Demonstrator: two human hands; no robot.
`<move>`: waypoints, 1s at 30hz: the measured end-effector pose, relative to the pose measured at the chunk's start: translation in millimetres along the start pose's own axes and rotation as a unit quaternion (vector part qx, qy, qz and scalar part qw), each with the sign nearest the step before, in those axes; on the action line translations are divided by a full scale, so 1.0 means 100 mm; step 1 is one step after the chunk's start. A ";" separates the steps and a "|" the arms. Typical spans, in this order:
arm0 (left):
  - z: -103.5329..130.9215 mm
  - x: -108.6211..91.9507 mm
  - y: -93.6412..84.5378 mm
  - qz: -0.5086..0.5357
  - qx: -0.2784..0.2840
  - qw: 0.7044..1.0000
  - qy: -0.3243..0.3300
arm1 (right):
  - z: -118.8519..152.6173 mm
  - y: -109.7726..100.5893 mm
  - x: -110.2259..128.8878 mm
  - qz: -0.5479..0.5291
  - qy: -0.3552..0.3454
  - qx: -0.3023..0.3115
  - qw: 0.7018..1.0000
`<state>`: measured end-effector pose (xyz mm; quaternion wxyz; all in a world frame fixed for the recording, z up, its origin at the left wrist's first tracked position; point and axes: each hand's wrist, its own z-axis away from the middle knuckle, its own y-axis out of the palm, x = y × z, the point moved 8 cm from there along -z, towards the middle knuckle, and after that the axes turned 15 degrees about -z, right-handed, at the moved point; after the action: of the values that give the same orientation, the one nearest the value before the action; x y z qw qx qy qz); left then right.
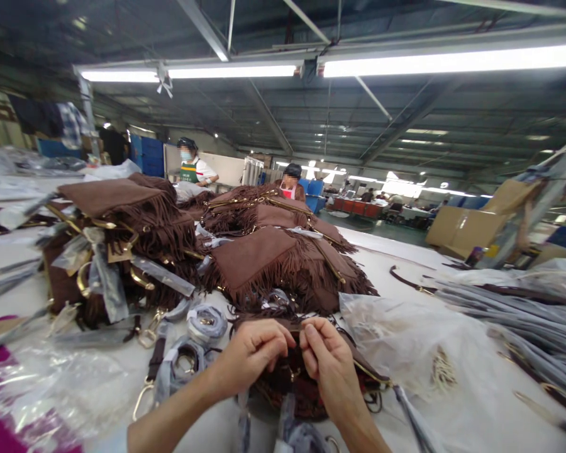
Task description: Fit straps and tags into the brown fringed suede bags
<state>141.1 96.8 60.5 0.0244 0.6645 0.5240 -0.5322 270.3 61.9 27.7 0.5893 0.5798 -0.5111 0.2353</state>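
Note:
Close in front of me lies a brown fringed bag (pixel 306 393), its dark opening facing me and gold zipper hardware along the edge. My left hand (pixel 257 352) is over the bag's left side, fingers curled in and thumb against them. Beside it, my right hand (pixel 325 355) pinches thumb and fingers together at the upper rim. Between the fingertips is something too small to make out. Left of the bag sit a wrapped rolled strap (pixel 206 322) and a brown strap with a gold clasp (pixel 144 396).
Stacks of brown fringed bags (pixel 122 198) rise at the left and ahead (pixel 249 255). A clear plastic sheet (pixel 387 333) covers the right side, near many wrapped straps (pixel 514 314). A cardboard box (pixel 466 226) stands far right. Two people work beyond the table.

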 end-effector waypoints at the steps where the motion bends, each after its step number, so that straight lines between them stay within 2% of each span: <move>1: 0.03 0.01 0.13 0.019 0.039 0.999 -0.015 | 0.01 0.02 0.03 0.004 -0.017 0.001 1.000; 4: 0.11 0.12 0.48 0.064 0.130 0.987 -0.068 | 0.04 0.09 0.05 0.033 -0.044 0.024 0.998; 6: 0.13 0.21 0.59 0.103 0.141 0.980 -0.096 | 0.05 0.11 0.03 0.035 -0.037 0.036 0.998; 8: 0.12 0.30 0.58 0.140 0.116 0.976 -0.121 | 0.02 0.05 0.04 0.015 -0.026 0.019 0.999; 11: 0.08 0.42 0.49 0.165 0.071 0.971 -0.157 | -0.04 -0.16 0.09 -0.013 -0.027 -0.048 0.998; 13: 0.06 0.45 0.44 0.168 0.056 0.970 -0.166 | -0.08 -0.27 0.12 0.003 -0.018 -0.066 0.998; 17: 0.05 0.45 0.42 0.170 0.048 0.971 -0.160 | -0.07 -0.22 0.07 0.044 0.057 -0.004 0.997; 21: 0.05 0.46 0.42 0.174 0.038 0.972 -0.154 | 0.01 -0.09 -0.05 -0.018 0.119 0.028 0.992; 23: 0.05 0.49 0.44 0.174 0.038 0.972 -0.156 | 0.02 -0.08 -0.09 -0.034 0.122 0.027 0.992; 30: 0.06 0.50 0.48 0.181 0.045 0.969 -0.162 | 0.00 -0.09 -0.12 0.015 0.071 0.028 0.997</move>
<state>165.4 105.4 -4.2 0.1746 0.6534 0.3597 -0.6428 273.6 63.9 13.9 0.6041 0.5703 -0.4698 0.2985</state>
